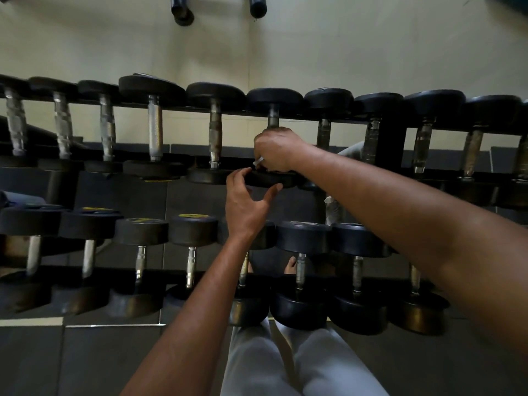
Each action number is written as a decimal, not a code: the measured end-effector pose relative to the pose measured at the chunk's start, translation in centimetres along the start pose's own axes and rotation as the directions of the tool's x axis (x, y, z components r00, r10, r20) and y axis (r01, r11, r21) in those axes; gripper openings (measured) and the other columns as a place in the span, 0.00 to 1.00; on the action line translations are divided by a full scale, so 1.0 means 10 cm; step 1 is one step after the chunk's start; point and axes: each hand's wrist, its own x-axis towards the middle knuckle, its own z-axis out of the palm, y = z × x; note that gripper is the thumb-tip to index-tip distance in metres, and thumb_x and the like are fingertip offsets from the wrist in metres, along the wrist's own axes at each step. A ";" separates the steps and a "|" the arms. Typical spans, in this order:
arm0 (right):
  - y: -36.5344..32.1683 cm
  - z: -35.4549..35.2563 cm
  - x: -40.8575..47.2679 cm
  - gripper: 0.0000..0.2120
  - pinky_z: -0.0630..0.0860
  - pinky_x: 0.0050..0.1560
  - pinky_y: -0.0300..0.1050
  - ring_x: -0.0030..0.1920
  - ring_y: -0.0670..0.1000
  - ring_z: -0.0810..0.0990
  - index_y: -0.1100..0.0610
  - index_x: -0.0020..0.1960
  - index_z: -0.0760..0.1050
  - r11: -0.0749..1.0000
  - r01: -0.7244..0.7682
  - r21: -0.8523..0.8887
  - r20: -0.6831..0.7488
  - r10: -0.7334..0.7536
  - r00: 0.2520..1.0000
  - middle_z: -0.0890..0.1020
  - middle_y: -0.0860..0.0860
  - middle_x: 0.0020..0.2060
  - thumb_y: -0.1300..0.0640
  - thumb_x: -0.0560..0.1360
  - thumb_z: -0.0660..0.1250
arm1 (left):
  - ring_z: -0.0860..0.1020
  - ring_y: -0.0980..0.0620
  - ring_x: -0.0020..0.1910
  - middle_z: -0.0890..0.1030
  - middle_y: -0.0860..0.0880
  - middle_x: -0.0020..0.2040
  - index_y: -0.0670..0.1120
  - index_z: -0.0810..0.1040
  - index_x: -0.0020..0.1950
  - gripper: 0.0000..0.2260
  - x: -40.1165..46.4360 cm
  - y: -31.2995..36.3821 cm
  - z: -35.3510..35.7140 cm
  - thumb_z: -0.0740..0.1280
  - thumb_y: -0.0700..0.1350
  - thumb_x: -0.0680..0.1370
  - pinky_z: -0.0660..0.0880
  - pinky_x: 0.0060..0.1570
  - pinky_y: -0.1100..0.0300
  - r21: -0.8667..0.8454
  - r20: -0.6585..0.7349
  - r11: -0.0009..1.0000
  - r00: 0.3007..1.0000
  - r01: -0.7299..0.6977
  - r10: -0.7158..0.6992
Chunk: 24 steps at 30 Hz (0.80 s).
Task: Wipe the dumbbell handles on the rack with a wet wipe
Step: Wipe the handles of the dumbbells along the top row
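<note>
A two-tier rack (392,138) holds rows of black dumbbells with metal handles. My right hand (277,150) is wrapped around the handle of a middle dumbbell (275,102) on the upper tier. A small bit of white wet wipe (258,160) shows under its fingers. Most of that handle is hidden by the hand. My left hand (246,200) cups the near head (271,180) of the same dumbbell, thumb and fingers curled round its rim.
Neighbouring upper dumbbells (215,132) stand close on both sides. A lower tier of dumbbells (300,252) sits below my arms. My grey trouser legs (285,361) are near the rack. Dark rubber floor mats (85,361) lie at left; a cream wall (285,47) is behind.
</note>
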 end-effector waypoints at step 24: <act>0.51 0.54 -0.31 0.04 0.73 0.39 0.39 0.47 0.47 0.82 0.48 0.46 0.84 0.630 -0.372 0.681 0.154 0.373 0.915 0.84 0.47 0.45 0.54 0.78 0.77 | 0.72 0.67 0.54 0.71 0.53 0.67 0.47 0.72 0.72 0.35 0.02 0.02 0.01 0.80 0.63 0.73 0.68 0.49 0.81 0.013 0.011 0.999 0.999 0.031 -0.031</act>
